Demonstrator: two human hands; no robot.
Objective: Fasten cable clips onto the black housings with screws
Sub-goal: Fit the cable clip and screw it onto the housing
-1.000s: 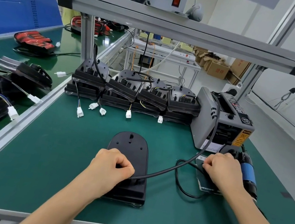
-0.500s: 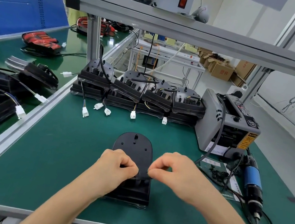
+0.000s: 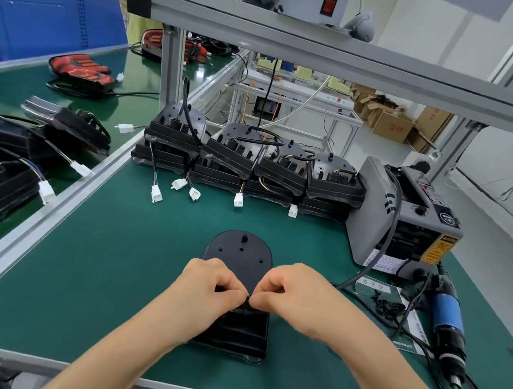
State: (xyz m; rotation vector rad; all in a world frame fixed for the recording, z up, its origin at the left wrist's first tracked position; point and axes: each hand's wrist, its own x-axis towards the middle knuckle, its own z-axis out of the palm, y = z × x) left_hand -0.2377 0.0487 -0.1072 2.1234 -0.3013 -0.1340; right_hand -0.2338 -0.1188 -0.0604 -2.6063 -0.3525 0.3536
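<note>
A green matte rubber mat (image 3: 91, 268) covers the aluminium-edged workbench, under a silver extruded-aluminium shelf frame (image 3: 341, 55). At the back right stands a boxy grey tape-dispenser machine (image 3: 375, 215) with a yellow warning label. Beside it, along the rear edge, sits a row of stacked black moulded-plastic housings (image 3: 230, 159), overlapping like tiles and trailing thin wires.

The black plastic housing with a rounded top (image 3: 239, 254) lies flat on the mat at centre front, its smooth domed end pointing away and its ribbed rectangular base near the bench edge. The left hand (image 3: 208, 285) and right hand (image 3: 296, 294) meet over its middle and hide that part. Both have curled fingers, with thumb and forefinger tips pressed together, pinching a small black cable clip (image 3: 247, 299). Its shape is mostly hidden.

A blue-and-black electric screwdriver (image 3: 448, 324) lies to the right, tip toward the person. A thick black rubber cable (image 3: 393, 218) drapes over the grey machine and runs down behind the right hand. White plastic connectors (image 3: 238, 199) dangle before the row. A loose heap of tiny black parts (image 3: 384, 306) rests on a printed sheet, near the screwdriver.
</note>
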